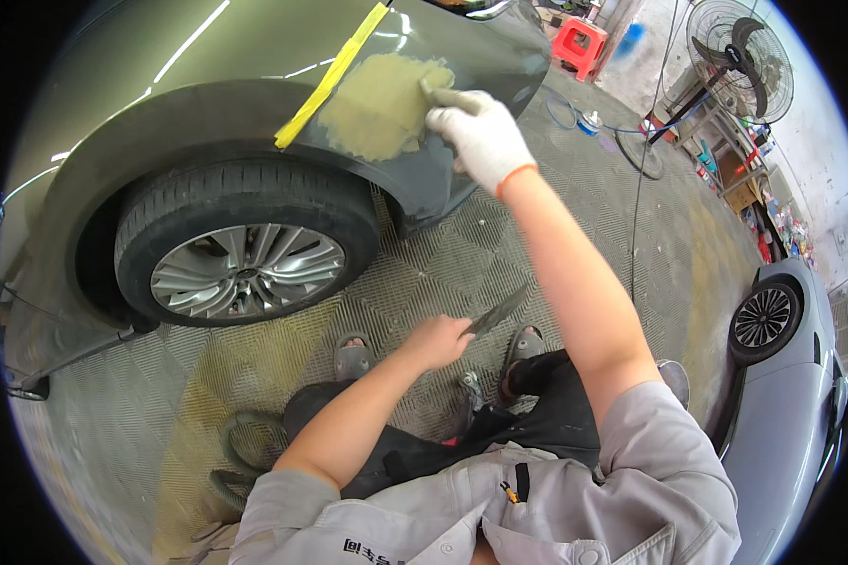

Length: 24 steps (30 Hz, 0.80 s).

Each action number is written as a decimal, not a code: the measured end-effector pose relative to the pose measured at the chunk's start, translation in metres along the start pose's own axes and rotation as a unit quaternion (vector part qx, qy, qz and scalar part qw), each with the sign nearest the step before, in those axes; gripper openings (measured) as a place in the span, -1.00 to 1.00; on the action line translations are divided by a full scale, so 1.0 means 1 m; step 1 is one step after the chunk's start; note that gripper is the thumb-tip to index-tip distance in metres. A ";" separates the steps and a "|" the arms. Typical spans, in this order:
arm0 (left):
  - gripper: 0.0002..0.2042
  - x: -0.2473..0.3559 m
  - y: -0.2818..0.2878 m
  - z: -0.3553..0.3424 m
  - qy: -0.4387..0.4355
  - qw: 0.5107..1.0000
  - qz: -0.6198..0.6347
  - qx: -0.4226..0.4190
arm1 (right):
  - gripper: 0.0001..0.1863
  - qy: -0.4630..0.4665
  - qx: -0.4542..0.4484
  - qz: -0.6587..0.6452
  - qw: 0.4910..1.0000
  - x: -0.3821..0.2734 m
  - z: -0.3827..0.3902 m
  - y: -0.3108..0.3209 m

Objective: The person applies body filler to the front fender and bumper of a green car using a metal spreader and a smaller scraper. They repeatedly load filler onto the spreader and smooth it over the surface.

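Observation:
My right hand [483, 141], in a white glove with an orange cuff, is at the right edge of a yellowish-beige filler patch [379, 105] on the car's dark green-grey bodywork. Its fingers are closed around a narrow grey-green strip that I cannot make out clearly. Yellow masking tape [333, 75] runs along the patch's left side. Lower down, between my knees and the car, my bare left hand [437, 342] grips a long, flat, dark blade [501, 311] that points up to the right.
Below the patch is the car's front wheel [248, 268]. A red stool [579, 47], a standing fan [740, 56] and a cluttered shelf [725, 151] stand far right. A thin hose [622, 129] crosses the patterned floor. Another silver-blue car [782, 395] is at right.

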<state>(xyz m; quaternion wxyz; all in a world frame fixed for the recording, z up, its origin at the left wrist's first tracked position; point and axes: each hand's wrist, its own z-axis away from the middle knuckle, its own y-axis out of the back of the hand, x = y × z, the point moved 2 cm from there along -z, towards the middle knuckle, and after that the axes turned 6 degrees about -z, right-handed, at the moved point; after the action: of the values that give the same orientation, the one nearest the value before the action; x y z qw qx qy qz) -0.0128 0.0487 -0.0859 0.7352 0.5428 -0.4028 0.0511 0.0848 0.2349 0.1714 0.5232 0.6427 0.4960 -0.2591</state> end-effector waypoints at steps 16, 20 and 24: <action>-0.70 0.002 0.007 -0.007 -0.001 1.000 0.004 0.004 | -0.37 -0.033 -0.150 0.031 0.988 0.026 0.068 -0.035; -0.68 0.009 0.030 -0.001 0.007 0.997 0.039 0.071 | -0.35 -0.041 -0.032 -0.099 0.994 0.023 0.121 0.021; -0.59 0.014 0.052 0.014 0.035 0.966 0.127 0.222 | -0.29 -0.097 0.133 -0.236 0.958 0.030 0.198 0.079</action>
<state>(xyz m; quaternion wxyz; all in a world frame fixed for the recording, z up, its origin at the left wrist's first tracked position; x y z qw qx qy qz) -0.0370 0.0528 -0.0363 0.5973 0.6348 -0.4208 0.2514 0.2051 0.0655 0.1157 0.4026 0.5430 0.5415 -0.4999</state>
